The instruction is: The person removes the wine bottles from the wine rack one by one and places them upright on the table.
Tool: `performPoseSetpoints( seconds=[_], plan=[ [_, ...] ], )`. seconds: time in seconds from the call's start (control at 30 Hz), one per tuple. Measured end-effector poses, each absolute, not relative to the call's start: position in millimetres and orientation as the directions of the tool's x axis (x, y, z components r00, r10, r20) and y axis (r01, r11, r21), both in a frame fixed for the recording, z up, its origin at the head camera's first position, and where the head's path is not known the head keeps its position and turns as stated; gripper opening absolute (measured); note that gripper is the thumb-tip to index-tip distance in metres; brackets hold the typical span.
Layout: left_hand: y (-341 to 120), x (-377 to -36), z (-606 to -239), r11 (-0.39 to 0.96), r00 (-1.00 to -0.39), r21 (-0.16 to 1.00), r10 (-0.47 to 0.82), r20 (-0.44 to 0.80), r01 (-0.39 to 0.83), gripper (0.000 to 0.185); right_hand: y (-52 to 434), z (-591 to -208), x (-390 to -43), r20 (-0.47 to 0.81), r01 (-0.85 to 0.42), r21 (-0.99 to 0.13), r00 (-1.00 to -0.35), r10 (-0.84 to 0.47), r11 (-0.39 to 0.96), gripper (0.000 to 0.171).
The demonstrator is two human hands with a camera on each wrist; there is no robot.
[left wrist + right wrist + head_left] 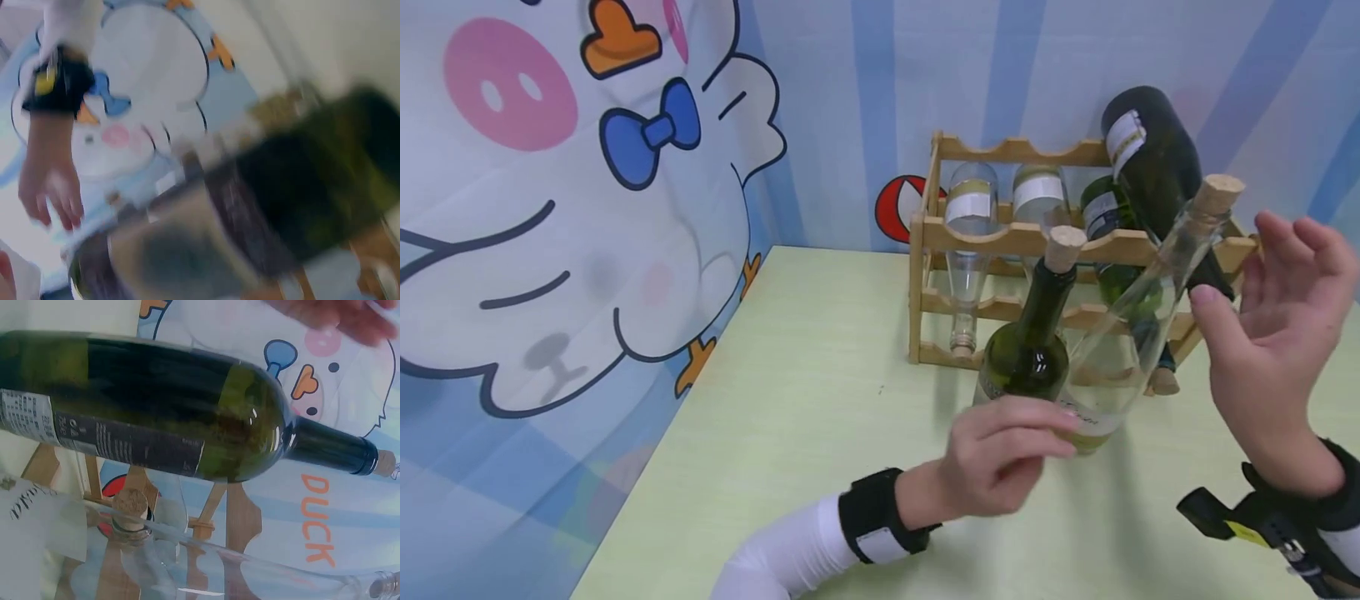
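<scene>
A corked green bottle (1033, 346) stands upright on the pale green table (820, 400). A corked clear bottle (1138, 321) leans right beside it. My left hand (1007, 454) is low in front of both bottles, its fingers (1045, 417) stretched out against the clear bottle's base. My right hand (1281, 333) is spread open, its thumb (1213, 312) touching the clear bottle's neck. In the right wrist view the neck of the clear bottle (250, 562) runs under a dark bottle (156, 412). The left wrist view is blurred by motion; my right hand (50, 181) hangs open there.
A wooden rack (1015, 242) stands at the back against the striped wall, holding several bottles neck-down. A dark green bottle (1153, 162) lies tilted on its top right. A cartoon curtain (565, 208) borders the table's left.
</scene>
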State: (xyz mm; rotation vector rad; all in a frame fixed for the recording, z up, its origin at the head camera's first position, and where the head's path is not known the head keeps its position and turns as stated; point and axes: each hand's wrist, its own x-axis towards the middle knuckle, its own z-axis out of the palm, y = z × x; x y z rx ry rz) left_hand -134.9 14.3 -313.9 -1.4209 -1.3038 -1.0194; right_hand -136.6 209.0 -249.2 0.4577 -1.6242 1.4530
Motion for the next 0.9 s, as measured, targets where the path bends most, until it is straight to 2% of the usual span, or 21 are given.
performPoseSetpoints(
  seconds=[0.07, 0.1, 0.2, 0.33, 0.47, 0.67, 0.77, 0.9],
  plan=[
    [-2, -148, -309, 0.046, 0.128, -0.136, 0.146, 0.981, 0.99, 0.02, 210, -252, -132, 0.8, -0.782, -0.589, -0.531, 0.28, 0.202, 0.052],
    [-9, -157, -309, 0.08, 0.121, -0.13, 0.112, 0.986, 0.988, 0.02, 209, -253, -130, 0.803, -0.795, -0.581, -0.524, 0.284, 0.176, 0.05],
    [-29, -185, -313, 0.226, 0.025, -0.045, 0.092, 0.995, 0.973, 0.024, 207, -257, -124, 0.822, -0.846, -0.529, -0.495, 0.282, 0.057, 0.047],
    [-45, -221, -331, 0.437, -0.155, 0.055, 0.197, 0.968, 0.898, 0.028, 202, -263, -115, 0.853, -0.883, -0.468, -0.462, 0.242, -0.033, 0.042],
    [-51, -242, -349, 0.593, -0.297, 0.029, 0.36, 0.884, 0.805, 0.036, 193, -269, -107, 0.879, -0.9, -0.425, -0.437, 0.19, -0.099, 0.04],
    [-44, -255, -359, 0.688, -0.428, -0.094, 0.546, 0.721, 0.72, 0.055, 178, -279, -99, 0.902, -0.893, -0.39, -0.419, 0.1, -0.225, 0.04],
    [-37, -259, -361, 0.723, -0.479, -0.121, 0.563, 0.673, 0.68, 0.057, 171, -288, -99, 0.915, -0.883, -0.37, -0.401, 0.053, -0.289, 0.041],
    [-29, -262, -365, 0.759, -0.511, -0.142, 0.552, 0.659, 0.636, 0.055, 164, -302, -97, 0.916, -0.884, -0.398, -0.399, -0.049, -0.247, 0.04]
  ],
)
